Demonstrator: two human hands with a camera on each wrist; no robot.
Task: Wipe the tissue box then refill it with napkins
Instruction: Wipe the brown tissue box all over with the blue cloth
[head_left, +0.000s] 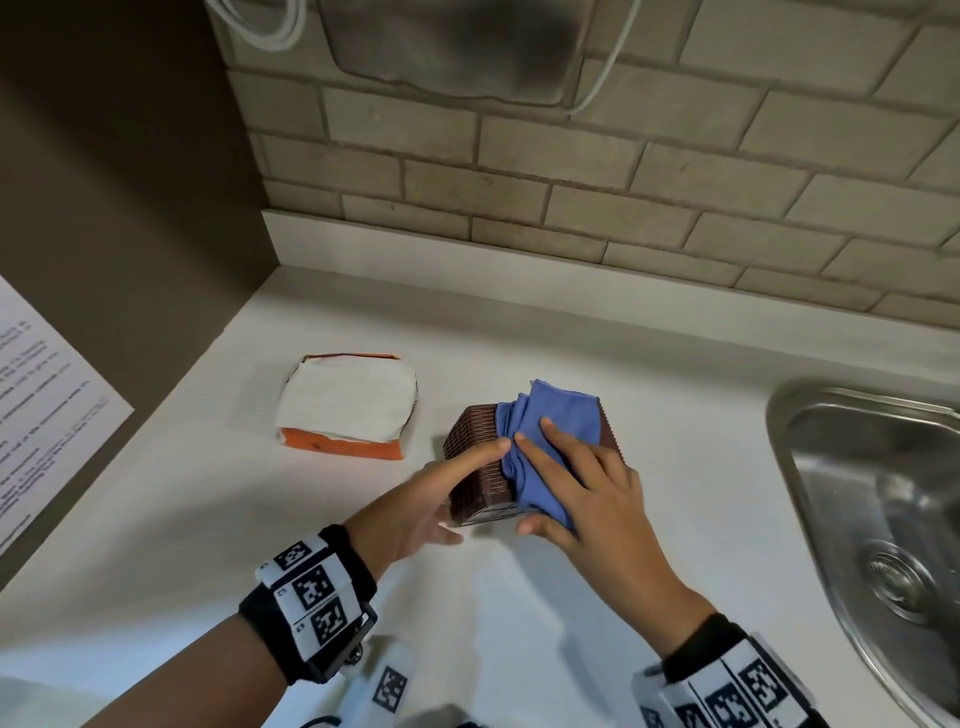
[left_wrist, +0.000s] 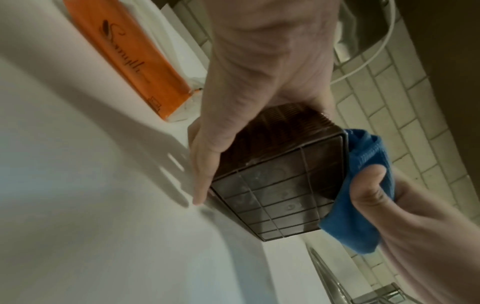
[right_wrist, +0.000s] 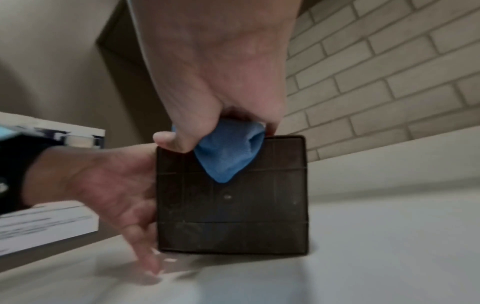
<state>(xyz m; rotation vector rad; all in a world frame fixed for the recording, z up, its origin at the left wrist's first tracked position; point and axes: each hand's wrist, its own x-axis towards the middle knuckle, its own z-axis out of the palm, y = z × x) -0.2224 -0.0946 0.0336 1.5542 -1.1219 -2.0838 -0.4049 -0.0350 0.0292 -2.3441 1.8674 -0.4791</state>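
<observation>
The right hand (head_left: 582, 483) presses a blue cloth (head_left: 550, 415), its end pinched by the thumb, on the upper side of the tissue box (head_left: 472, 431), while the left hand (head_left: 441, 499), fingers straight, steadies the left side. The box lies tipped on the table (head_left: 519, 597) near the pack of napkins (head_left: 348, 402). Wiping is in hand, and next the other faces probably need turning up.

**Browns, blues and orange**

My tissue box (head_left: 470, 441) is dark brown, with a woven pattern and a grid-lined base. The cloth (head_left: 550, 415) is blue. Left, the orange pack (head_left: 340, 449) holds white napkins (head_left: 348, 405). The counter (head_left: 519, 338) is white, and the far wall (head_left: 571, 182) is beige brick-patterned.
</observation>
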